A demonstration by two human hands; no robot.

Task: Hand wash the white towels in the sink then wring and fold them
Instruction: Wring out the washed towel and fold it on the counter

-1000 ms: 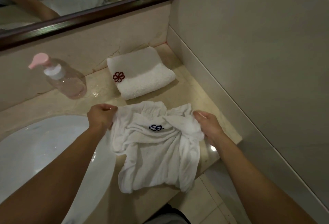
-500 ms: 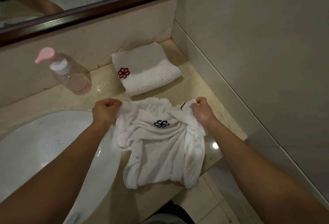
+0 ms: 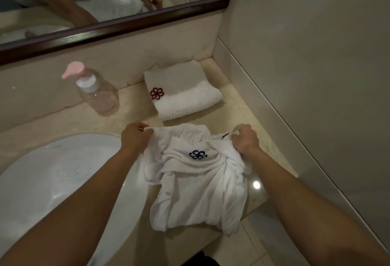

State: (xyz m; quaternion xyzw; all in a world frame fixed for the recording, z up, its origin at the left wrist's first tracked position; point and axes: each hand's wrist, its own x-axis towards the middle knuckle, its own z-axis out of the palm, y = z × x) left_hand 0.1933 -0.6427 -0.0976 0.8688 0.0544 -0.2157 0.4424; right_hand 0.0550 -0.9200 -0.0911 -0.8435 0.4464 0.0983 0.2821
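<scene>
A crumpled white towel with a dark blue emblem (image 3: 196, 183) lies on the beige counter (image 3: 238, 109), its lower part hanging over the front edge. My left hand (image 3: 135, 139) pinches its upper left corner and my right hand (image 3: 244, 139) grips the upper right corner beside a small black label. Behind it, a folded white towel with a red emblem (image 3: 183, 94) sits near the back wall. The white sink basin (image 3: 52, 181) is at the left.
A clear pump bottle with a pink top (image 3: 95, 90) stands left of the folded towel. A dark-framed mirror (image 3: 118, 29) runs along the back wall. The side wall (image 3: 306, 75) closes off the counter on the right. Floor tiles show below the counter edge.
My right hand has shifted from the towel's right edge up to its top right corner, uncovering the black label. My left hand keeps its grip on the left corner.
</scene>
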